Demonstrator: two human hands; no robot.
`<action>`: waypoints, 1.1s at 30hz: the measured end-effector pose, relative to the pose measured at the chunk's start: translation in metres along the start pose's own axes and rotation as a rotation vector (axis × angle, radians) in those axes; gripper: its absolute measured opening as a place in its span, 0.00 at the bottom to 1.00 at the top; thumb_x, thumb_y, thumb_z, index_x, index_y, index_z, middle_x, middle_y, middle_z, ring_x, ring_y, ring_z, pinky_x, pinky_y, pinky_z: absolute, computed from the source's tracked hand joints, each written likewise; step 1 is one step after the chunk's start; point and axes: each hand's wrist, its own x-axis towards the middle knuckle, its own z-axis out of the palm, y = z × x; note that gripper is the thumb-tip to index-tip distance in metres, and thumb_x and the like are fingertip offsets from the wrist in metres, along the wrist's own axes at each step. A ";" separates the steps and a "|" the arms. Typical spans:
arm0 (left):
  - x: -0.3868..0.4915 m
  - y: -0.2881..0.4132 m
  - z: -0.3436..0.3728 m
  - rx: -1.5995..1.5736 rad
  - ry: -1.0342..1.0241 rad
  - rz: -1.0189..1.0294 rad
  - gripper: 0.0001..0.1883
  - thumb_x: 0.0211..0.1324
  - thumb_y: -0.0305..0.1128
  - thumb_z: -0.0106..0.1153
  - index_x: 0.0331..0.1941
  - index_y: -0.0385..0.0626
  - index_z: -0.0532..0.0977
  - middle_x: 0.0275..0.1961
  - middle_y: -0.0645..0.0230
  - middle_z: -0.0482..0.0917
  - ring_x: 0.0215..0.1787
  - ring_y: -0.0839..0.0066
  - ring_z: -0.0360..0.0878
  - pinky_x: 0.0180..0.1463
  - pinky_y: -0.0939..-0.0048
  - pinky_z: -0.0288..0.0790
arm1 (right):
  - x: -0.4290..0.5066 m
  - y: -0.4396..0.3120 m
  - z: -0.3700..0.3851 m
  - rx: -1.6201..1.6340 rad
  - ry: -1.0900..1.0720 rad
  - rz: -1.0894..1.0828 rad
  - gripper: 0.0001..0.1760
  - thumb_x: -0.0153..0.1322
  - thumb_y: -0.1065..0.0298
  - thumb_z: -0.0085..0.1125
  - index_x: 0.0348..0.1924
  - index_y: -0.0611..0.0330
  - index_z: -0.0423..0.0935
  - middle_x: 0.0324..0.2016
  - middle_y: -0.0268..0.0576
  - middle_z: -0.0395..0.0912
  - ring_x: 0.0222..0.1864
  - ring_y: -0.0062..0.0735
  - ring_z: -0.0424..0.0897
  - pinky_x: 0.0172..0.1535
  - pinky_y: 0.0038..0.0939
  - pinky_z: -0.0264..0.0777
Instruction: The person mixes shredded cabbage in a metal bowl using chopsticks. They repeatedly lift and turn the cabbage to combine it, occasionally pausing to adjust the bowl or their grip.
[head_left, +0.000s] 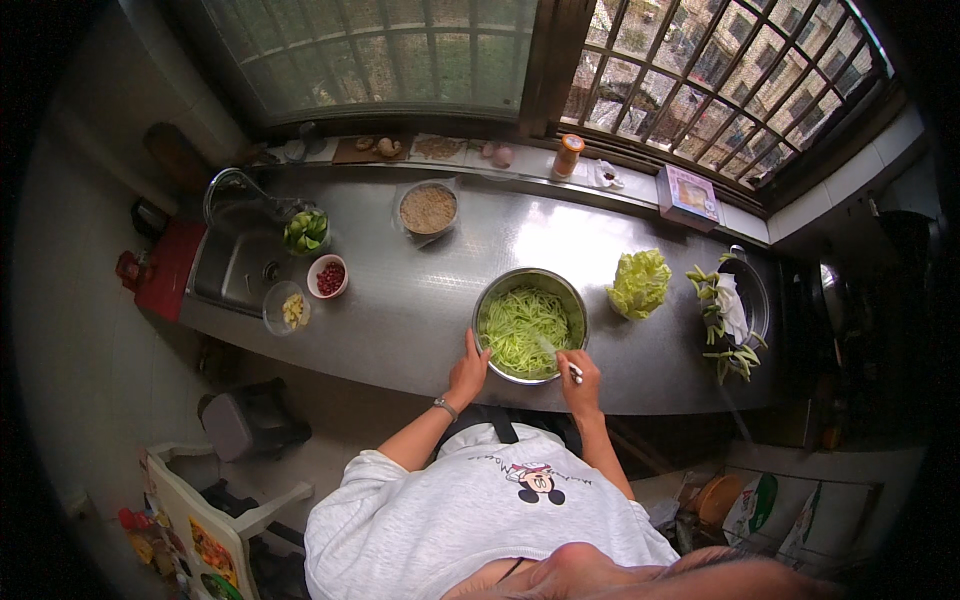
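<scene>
A round stainless steel bowl (531, 271) full of green vegetable shreds (525, 330) stands near the front edge of the metal counter. My left hand (469, 369) rests against the bowl's left side, its thumb at the rim and its fingers along the outer wall. At the lower right of the bowl, my right hand (580, 382) grips the white handle of a utensil (575, 373); its other end reaches into the shreds, and its shape there is hard to tell.
A leafy lettuce (639, 283) and a dark pan (756, 292) stand right. Left are a sink (244, 259), a bowl of green pieces (306, 232), a pink-rimmed bowl (328, 276), a clear bowl (286, 307) and a bowl of brown crumbly food (428, 209). A jar (568, 155) stands on the sill.
</scene>
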 end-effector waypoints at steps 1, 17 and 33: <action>0.000 0.000 0.000 -0.001 -0.008 -0.012 0.40 0.73 0.51 0.45 0.76 0.43 0.42 0.32 0.42 0.83 0.31 0.38 0.81 0.32 0.41 0.72 | 0.002 0.001 -0.004 -0.028 0.053 -0.027 0.07 0.74 0.69 0.61 0.39 0.63 0.83 0.33 0.51 0.81 0.34 0.52 0.82 0.38 0.41 0.74; 0.000 0.001 -0.003 0.022 0.014 0.036 0.39 0.73 0.50 0.46 0.76 0.42 0.43 0.31 0.41 0.83 0.31 0.39 0.81 0.31 0.41 0.72 | -0.010 -0.015 0.013 0.043 -0.062 -0.063 0.08 0.74 0.68 0.62 0.38 0.63 0.83 0.30 0.50 0.80 0.30 0.47 0.80 0.34 0.37 0.72; 0.006 -0.009 0.015 -0.053 -0.002 -0.024 0.40 0.73 0.52 0.45 0.77 0.46 0.40 0.34 0.40 0.84 0.32 0.38 0.82 0.35 0.39 0.73 | 0.008 0.016 0.004 -0.097 0.105 -0.131 0.08 0.76 0.69 0.57 0.39 0.66 0.81 0.28 0.49 0.78 0.33 0.48 0.79 0.41 0.38 0.72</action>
